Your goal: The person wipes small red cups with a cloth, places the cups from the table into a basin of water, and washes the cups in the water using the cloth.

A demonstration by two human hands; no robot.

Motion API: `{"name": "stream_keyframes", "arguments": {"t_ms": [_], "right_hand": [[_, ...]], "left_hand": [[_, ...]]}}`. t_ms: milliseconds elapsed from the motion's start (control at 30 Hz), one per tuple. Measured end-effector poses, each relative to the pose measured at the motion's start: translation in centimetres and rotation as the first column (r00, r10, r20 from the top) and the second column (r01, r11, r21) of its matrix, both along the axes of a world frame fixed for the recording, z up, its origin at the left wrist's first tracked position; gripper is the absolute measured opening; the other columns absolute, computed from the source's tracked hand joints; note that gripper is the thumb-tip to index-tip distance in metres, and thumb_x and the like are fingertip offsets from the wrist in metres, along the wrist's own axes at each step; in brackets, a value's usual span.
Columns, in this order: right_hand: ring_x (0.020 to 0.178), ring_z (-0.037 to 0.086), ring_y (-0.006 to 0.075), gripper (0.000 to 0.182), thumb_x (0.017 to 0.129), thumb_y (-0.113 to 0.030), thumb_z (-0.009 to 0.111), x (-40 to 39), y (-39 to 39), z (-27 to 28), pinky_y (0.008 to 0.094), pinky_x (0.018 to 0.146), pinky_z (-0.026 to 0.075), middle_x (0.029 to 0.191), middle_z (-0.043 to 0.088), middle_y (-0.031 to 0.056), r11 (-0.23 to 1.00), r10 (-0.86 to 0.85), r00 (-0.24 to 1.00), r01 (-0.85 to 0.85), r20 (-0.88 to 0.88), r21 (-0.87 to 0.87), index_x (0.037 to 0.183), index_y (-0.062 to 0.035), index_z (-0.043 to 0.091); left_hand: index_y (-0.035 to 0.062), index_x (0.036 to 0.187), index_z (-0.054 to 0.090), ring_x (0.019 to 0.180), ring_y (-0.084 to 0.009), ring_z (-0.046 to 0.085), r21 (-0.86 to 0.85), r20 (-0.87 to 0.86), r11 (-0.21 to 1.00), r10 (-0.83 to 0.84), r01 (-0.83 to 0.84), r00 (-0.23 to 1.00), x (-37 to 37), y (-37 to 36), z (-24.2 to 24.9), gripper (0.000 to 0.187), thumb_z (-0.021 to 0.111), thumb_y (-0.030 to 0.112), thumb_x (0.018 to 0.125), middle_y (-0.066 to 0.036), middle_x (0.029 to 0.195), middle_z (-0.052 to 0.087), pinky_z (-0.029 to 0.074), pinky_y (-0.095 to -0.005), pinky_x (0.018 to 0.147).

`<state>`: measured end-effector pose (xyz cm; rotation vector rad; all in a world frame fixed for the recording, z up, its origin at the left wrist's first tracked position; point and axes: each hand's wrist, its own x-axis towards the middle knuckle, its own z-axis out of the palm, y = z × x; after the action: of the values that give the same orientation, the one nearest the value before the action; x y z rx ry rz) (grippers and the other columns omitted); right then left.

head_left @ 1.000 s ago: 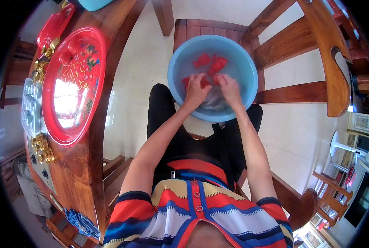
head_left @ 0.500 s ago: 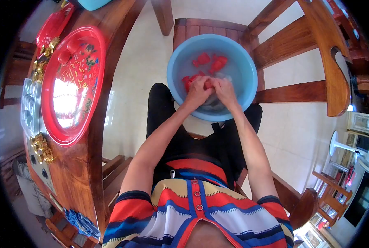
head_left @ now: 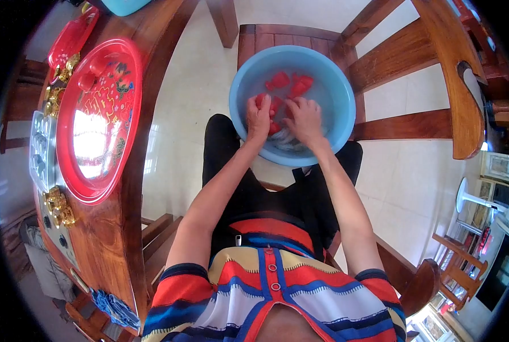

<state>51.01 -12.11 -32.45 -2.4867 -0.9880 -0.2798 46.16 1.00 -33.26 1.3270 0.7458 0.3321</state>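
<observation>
A light blue basin holds cloudy water and several small red cups, some goblet-shaped. My left hand is at the basin's left side, its fingers closed around a red cup that shows only in part. To its right, my right hand is over the water with its fingers apart and slightly bent, nothing visible in its grasp. Between the hands lies another red piece, partly covered. Two red cups rest farther back in the water. A pale, whitish cloth lies submerged near the front.
The basin stands on a wooden chair between my knees. On the wooden table at left are a red patterned tray with small red items, gold-coloured ornaments, a clear plastic container and a blue cloth.
My hands were together over a red piece near the basin's front; now they are apart. The left has moved left with a red cup, and the pale cloth shows between them.
</observation>
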Motion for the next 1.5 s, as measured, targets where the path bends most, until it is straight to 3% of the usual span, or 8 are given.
{"name": "stream_keyframes", "arguments": {"t_ms": [267,333,467,633,1067,1133,1233,1500], "right_hand": [[0.093,0.051,0.0298,0.037,0.073,-0.013,0.062,0.8,-0.5,-2.4,0.0424,0.077,0.041,0.099,0.056,0.0121,0.982,0.147,0.986,-0.155,-0.082,-0.109,0.110,-0.0112,0.057],[0.094,0.052,0.0346,0.030,0.080,-0.013,0.057,0.8,-0.1,-1.9,0.0427,0.077,0.043,0.098,0.057,0.0143,0.982,-0.016,0.969,0.061,-0.245,0.179,0.108,-0.0067,0.056],[0.093,0.053,0.0353,0.028,0.084,-0.015,0.052,1.7,-0.2,-2.9,0.0415,0.079,0.043,0.098,0.057,0.0159,0.955,0.021,0.963,0.060,-0.269,0.289,0.110,-0.0034,0.055],[0.083,0.058,0.0203,0.027,0.089,-0.019,0.050,2.2,-0.7,-1.8,0.0317,0.075,0.044,0.089,0.063,0.0117,0.809,0.160,0.660,0.339,-0.734,0.481,0.106,-0.0005,0.059],[0.077,0.056,0.0126,0.027,0.090,-0.021,0.050,0.6,-1.9,0.8,0.0266,0.071,0.044,0.084,0.064,0.0058,0.785,0.187,0.563,0.407,-0.805,0.467,0.101,0.0000,0.061],[0.081,0.060,0.0164,0.026,0.090,-0.022,0.050,0.4,-2.0,0.1,0.0279,0.073,0.045,0.088,0.065,0.0095,0.842,0.122,0.751,0.268,-0.649,0.468,0.102,-0.0013,0.061],[0.084,0.062,0.0196,0.026,0.089,-0.021,0.050,0.3,-2.4,-0.2,0.0291,0.074,0.046,0.091,0.065,0.0121,0.857,0.132,0.731,0.255,-0.669,0.448,0.103,-0.0019,0.061],[0.079,0.060,0.0146,0.024,0.088,-0.018,0.051,0.0,-2.2,0.1,0.0273,0.070,0.047,0.085,0.065,0.0088,0.837,0.141,0.731,0.273,-0.668,0.474,0.103,-0.0014,0.061]], "left_hand": [[-0.0013,0.106,0.049,0.074,-0.0199,0.058,0.075,-0.007,0.992,-0.104,0.105,0.995,0.3,0.1,-1.1,0.043,0.059,0.034,0.083,-0.013,0.091,0.058,0.046,-0.0299,0.069],[-0.0025,0.107,0.048,0.087,-0.0266,0.057,0.212,-0.025,0.973,-0.089,0.092,0.996,0.3,0.3,-2.0,0.048,0.064,0.033,0.078,-0.017,0.095,0.058,0.045,-0.0342,0.079],[0.0005,0.104,0.050,0.085,-0.0192,0.059,0.349,-0.064,0.931,-0.086,0.103,0.994,0.2,0.1,-2.5,0.044,0.069,0.028,0.076,-0.011,0.096,0.060,0.047,-0.0303,0.075],[0.0019,0.109,0.048,0.093,-0.0254,0.058,0.490,-0.042,0.848,-0.208,0.202,0.977,-0.5,-0.4,0.1,0.049,0.072,0.021,0.071,-0.014,0.100,0.059,0.046,-0.0336,0.083],[0.0051,0.099,0.060,0.094,-0.0307,0.057,0.679,0.008,0.674,-0.405,0.293,0.914,-1.0,-1.4,1.4,0.036,0.073,0.017,0.067,-0.014,0.101,0.059,0.045,-0.0378,0.082],[0.0039,0.092,0.060,0.092,-0.0328,0.056,0.818,-0.162,0.472,-0.359,0.329,0.919,-1.4,-1.5,2.3,0.033,0.073,0.017,0.065,-0.016,0.103,0.057,0.045,-0.0407,0.079],[0.0044,0.094,0.059,0.091,-0.0340,0.054,0.889,-0.085,0.375,-0.428,0.262,0.900,-1.6,-1.4,2.2,0.035,0.073,0.018,0.065,-0.016,0.103,0.056,0.045,-0.0430,0.076],[0.0058,0.105,0.054,0.092,-0.0352,0.053,0.792,-0.148,0.493,-0.418,0.360,0.897,-1.7,-3.0,3.1,0.038,0.065,0.015,0.070,-0.016,0.096,0.053,0.045,-0.0439,0.076]]}}
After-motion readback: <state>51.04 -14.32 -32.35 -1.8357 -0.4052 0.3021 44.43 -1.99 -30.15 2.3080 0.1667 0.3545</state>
